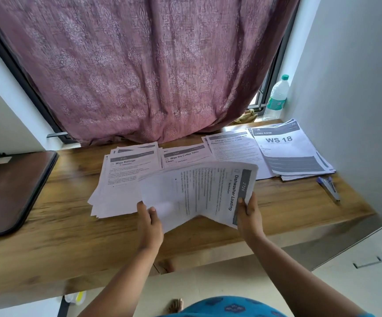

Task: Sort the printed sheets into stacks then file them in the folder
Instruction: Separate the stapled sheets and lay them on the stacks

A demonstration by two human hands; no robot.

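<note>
Both hands, left [150,219] and right [249,215], grip a sheaf of printed sheets [197,194] above the surface [277,207], near four stacks.

Place: home room, desk nook at a window.
Signs: patterned mauve curtain [144,65] across top; wooden desk [185,239] mid-frame; water bottle [276,97] upper right.

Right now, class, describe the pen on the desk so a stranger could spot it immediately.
Start at the wooden desk under the curtain and go to its right end. Just in front of the WS 18 stack lies the pen, flat on bare wood. It is the only slim blue-and-white object there; everything nearby is paper.
</note>
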